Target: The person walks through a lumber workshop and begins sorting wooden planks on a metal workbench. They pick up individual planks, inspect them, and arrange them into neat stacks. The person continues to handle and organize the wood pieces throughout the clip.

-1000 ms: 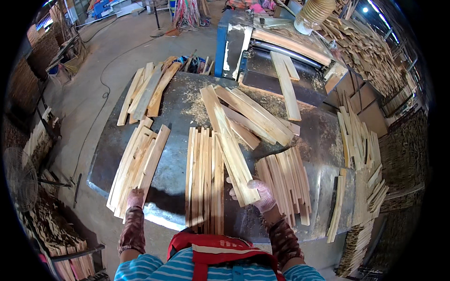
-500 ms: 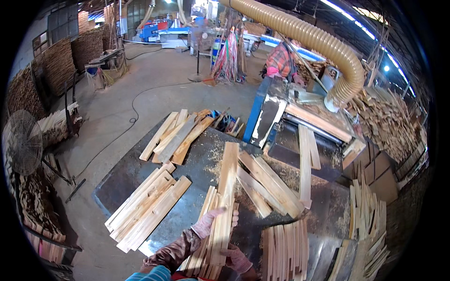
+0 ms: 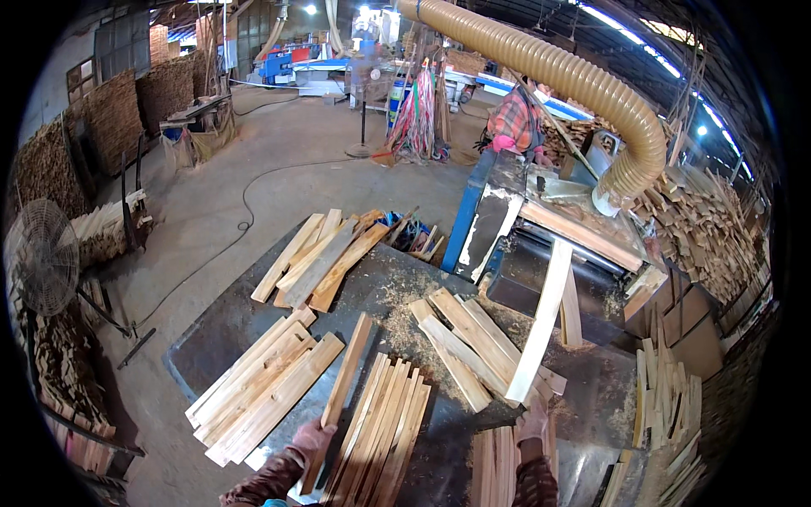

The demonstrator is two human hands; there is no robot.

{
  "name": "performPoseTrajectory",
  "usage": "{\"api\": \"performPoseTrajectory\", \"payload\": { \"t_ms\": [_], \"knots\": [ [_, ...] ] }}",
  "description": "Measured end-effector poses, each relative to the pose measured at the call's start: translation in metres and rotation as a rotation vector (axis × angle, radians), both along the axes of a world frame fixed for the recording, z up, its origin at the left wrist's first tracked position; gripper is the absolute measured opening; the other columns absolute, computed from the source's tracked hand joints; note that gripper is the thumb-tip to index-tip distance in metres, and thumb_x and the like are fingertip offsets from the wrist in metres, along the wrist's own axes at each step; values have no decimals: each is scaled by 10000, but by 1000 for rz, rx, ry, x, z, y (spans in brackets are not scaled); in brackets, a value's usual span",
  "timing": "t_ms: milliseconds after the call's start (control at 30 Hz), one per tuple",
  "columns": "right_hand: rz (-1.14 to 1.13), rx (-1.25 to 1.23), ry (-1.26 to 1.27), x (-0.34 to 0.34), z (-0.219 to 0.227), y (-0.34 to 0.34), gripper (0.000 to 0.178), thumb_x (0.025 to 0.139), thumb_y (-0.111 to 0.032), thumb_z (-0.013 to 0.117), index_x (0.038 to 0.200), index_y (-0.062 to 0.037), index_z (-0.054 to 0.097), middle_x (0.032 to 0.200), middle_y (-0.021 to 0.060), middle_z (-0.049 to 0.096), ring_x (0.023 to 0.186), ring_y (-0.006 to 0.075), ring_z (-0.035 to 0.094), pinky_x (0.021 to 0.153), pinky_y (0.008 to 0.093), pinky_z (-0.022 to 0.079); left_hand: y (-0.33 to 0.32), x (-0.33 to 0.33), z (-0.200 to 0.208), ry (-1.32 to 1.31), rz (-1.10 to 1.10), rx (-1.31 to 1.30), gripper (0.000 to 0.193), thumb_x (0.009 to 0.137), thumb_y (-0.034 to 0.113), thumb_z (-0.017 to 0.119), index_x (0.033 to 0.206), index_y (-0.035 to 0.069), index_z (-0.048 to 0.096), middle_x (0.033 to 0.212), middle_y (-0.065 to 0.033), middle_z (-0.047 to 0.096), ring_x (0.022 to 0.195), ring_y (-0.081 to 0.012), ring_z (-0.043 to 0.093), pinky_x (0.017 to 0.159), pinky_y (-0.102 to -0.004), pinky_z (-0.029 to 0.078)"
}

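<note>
Gripped in my left hand (image 3: 314, 435) is a long narrow wooden board (image 3: 348, 369), turned on edge and slanting up and away. It is between a fanned stack of boards (image 3: 269, 384) on the left and a row of boards (image 3: 382, 427) on the right. Reaching to the right, my right hand (image 3: 532, 420) is at the near end of a pale board (image 3: 543, 317). That board slants down from the planer's outlet (image 3: 574, 242). The right fingers are partly hidden against the wood, so their grip is unclear. Beside it, several boards (image 3: 481, 342) lie crosswise.
The dark metal table (image 3: 220, 313) carries another board pile (image 3: 317, 258) at its far left and scattered shavings. A ribbed hose (image 3: 541, 51) arches over the planer. A person (image 3: 514, 122) stands behind it. A fan (image 3: 46, 253) stands left; stacked wood (image 3: 667, 380) borders the right.
The board both hands held has moved left and turned on edge, with only my left hand on it. My right hand has gone right. The pale board's near end now points further left.
</note>
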State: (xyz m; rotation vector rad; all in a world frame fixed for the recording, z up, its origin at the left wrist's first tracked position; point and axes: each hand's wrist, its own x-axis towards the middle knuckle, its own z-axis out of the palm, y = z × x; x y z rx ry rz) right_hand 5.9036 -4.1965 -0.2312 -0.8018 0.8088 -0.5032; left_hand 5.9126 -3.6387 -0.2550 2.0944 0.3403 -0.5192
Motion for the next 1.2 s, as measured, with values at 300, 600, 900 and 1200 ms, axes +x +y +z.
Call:
{"api": "performPoseTrajectory", "payload": {
  "t_ms": [300,600,900,1200],
  "knots": [
    [305,-779,481,62,-83,-5,768,777,-144,709,1470,-39,393,1195,157,672,1029,295,663,898,341,502,-58,-29,4,53,-90,241,755,905,670,459,1370,82,552,1294,-298,579,1240,-467,520,1065,-496,398],
    [97,-406,167,50,-14,-5,253,750,-132,803,932,30,735,821,34,692,715,166,641,642,353,514,-82,44,44,-66,-188,338,844,856,570,664,1430,-6,439,1378,-226,557,1260,-358,557,1058,-405,436],
    [617,-285,-39,0,64,155,301,936,-224,691,1107,24,696,974,73,706,835,131,651,746,267,537,-232,73,126,358,-334,-1020,573,906,255,736,1374,-5,530,1302,-119,627,1167,-177,598,1020,-294,459],
    [304,250,-429,-33,34,-23,772,912,-791,313,1147,-120,614,1025,93,631,909,260,615,798,434,513,-174,48,81,567,-10,-1121,459,872,140,691,1240,-105,568,1195,-214,663,1054,-326,670,960,-440,539]
  ]
}}
